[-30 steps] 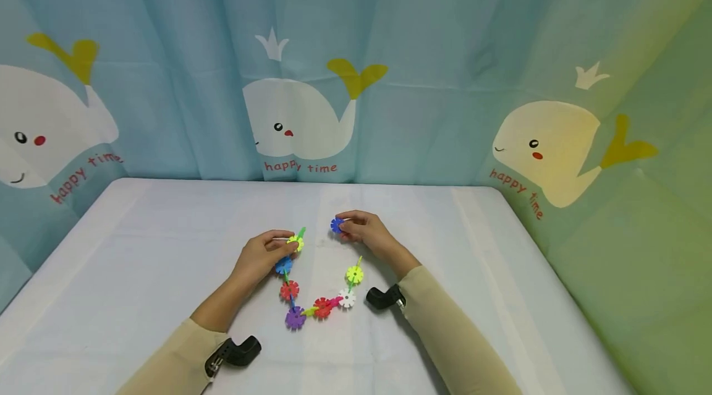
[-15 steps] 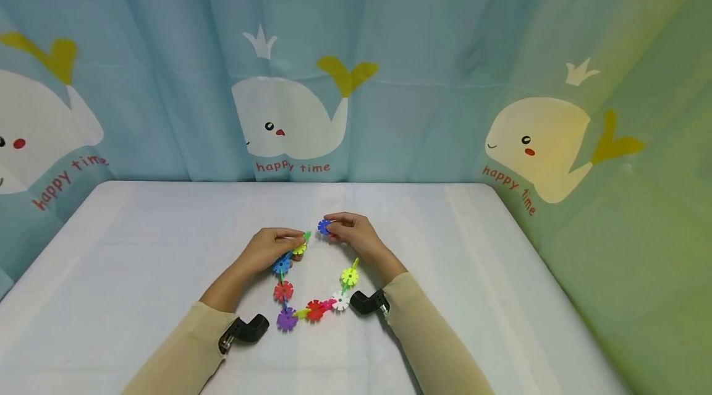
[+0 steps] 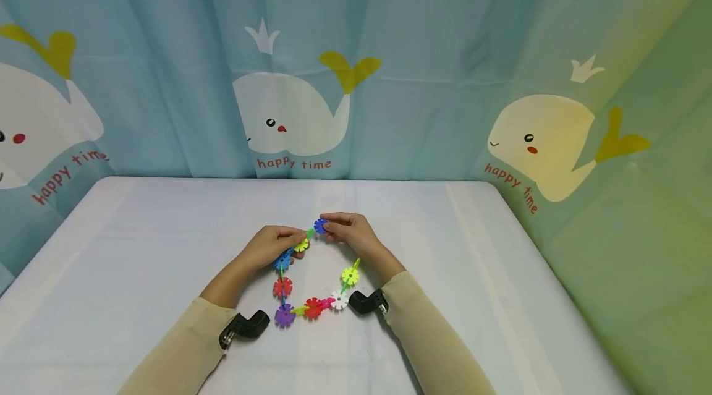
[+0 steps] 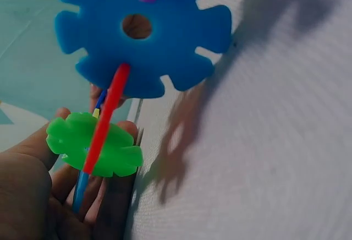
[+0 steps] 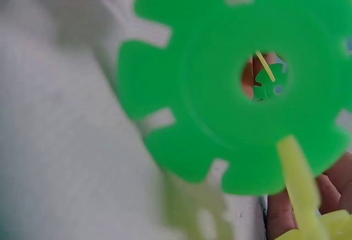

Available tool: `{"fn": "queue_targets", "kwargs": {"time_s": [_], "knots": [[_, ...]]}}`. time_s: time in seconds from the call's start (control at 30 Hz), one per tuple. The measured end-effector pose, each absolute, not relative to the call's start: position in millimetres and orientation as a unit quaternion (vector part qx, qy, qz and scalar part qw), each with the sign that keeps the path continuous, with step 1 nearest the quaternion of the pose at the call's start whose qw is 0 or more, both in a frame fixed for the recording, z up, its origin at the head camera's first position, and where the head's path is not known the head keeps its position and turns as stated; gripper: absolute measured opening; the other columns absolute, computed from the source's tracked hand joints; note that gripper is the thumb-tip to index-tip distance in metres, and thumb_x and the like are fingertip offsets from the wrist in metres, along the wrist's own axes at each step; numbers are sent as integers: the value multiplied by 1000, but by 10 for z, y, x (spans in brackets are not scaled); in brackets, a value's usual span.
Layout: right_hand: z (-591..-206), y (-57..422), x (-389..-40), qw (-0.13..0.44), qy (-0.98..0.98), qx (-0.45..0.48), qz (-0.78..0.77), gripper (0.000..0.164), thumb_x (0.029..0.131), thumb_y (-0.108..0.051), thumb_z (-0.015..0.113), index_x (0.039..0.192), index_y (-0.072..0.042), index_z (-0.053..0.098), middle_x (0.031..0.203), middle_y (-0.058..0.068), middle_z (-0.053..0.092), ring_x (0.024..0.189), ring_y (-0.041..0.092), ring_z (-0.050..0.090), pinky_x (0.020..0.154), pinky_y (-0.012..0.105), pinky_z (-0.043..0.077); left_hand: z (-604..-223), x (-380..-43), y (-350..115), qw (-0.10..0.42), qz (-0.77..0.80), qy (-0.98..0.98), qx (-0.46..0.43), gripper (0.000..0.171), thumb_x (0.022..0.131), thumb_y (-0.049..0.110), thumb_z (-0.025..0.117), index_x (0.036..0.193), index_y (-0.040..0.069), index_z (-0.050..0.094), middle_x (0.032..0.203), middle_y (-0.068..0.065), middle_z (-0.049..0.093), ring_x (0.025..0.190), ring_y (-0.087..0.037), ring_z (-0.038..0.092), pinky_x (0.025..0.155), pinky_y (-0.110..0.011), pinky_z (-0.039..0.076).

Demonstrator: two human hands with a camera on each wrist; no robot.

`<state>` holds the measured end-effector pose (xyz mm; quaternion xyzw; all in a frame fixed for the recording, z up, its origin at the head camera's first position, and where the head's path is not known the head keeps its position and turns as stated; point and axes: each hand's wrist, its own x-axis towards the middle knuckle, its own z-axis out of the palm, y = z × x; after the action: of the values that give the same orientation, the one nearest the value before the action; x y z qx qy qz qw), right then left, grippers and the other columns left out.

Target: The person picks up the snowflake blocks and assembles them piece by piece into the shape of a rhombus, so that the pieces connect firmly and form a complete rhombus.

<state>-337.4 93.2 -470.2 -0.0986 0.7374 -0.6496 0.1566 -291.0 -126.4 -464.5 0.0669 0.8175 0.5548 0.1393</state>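
A chain of interlocking flower-shaped plastic discs curves in a U on the table, with a purple disc [image 3: 285, 316] at its near left corner. My left hand [image 3: 267, 250] pinches the chain's upper left part at a yellow disc [image 3: 302, 245]; a green disc [image 3: 310, 233] juts out beyond the fingertips. In my right hand [image 3: 354, 235] a dark blue disc [image 3: 319, 225] is pinched, its edge at the green one; whether they interlock I cannot tell. Near the left wrist camera looms a blue disc [image 4: 170, 36]. A large green disc [image 5: 187, 86] partly hides my right hand in its wrist view.
The chain's other end, a yellow disc [image 3: 350, 276] with an upright piece, lies below my right hand beside a white disc [image 3: 339, 300]. Black wrist cameras [image 3: 253, 325] sit close to the chain. A whale-print curtain [image 3: 423, 123] borders the white table [image 3: 445, 246].
My right hand has moved left with the dark blue disc, up to the green disc. My left hand has shifted slightly right, still holding the chain.
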Motion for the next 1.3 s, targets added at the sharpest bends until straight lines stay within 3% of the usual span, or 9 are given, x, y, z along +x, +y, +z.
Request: {"fn": "queue_targets", "kwargs": {"time_s": [0.4, 0.57, 0.7, 1.3], "knots": [[-4669, 897, -3338, 156, 732, -129, -650, 32, 96, -12, 65, 124, 4, 65, 105, 12, 70, 78, 8, 67, 77, 25, 57, -4654, -2917, -1242, 138, 556, 817, 65, 44, 100, 32, 58, 129, -1, 63, 95, -11, 75, 80, -19, 73, 76, -30, 57], [-4690, 896, -3346, 157, 732, -128, -651, 31, 95, -10, 65, 122, 5, 65, 110, 14, 71, 78, 7, 67, 77, 24, 57, -4660, -2926, -1223, 121, 544, 829, 47, 42, 97, 36, 62, 126, 7, 67, 114, -11, 72, 114, -27, 64, 104, -46, 45], [-4696, 897, -3344, 159, 726, -126, -657, 31, 95, -7, 65, 122, 7, 65, 109, 15, 71, 77, 7, 68, 78, 24, 57, -4671, -2928, -1222, 109, 543, 832, 36, 40, 95, 36, 66, 124, 10, 69, 128, -12, 66, 131, -33, 50, 111, -52, 36], [-4697, 886, -3343, 173, 727, -133, -650, 30, 94, -3, 64, 122, 7, 65, 111, 20, 70, 77, 8, 68, 76, 25, 58, -4721, -2947, -1208, 87, 548, 831, 41, 39, 95, 29, 67, 128, 9, 67, 115, -13, 70, 124, -32, 57, 111, -53, 35]]}}
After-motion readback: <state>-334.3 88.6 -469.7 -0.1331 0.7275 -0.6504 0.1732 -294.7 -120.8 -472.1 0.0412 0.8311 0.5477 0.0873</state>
